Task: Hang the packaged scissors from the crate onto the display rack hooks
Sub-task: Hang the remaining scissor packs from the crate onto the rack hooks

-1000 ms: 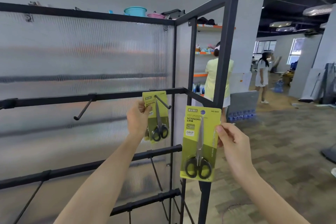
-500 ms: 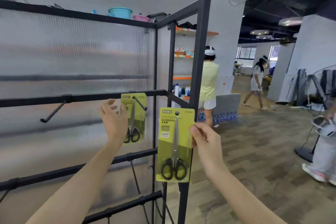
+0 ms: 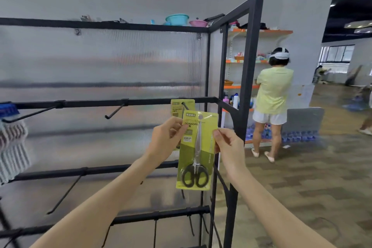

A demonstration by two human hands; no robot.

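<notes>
A yellow-green scissors pack [image 3: 196, 151] with black handles is held up in front of the black display rack [image 3: 112, 102]. My left hand [image 3: 168, 137] pinches its left edge and my right hand [image 3: 227, 145] pinches its right edge. Its hang hole sits just below and right of the rightmost hook [image 3: 185, 105]. A second scissors pack [image 3: 179, 106] hangs on that hook, mostly hidden behind the held one. The crate is out of view.
Two bare hooks [image 3: 115, 111] stick out of the middle rail further left, with more hooks on the lower rails. A blue-topped item [image 3: 12, 137] hangs at the far left. A person in a yellow shirt [image 3: 271, 102] stands behind the rack's right frame post [image 3: 245, 96].
My left hand has let go of the hung pack and moved onto the pack in my right hand, which has shifted left and up in front of the hung one.
</notes>
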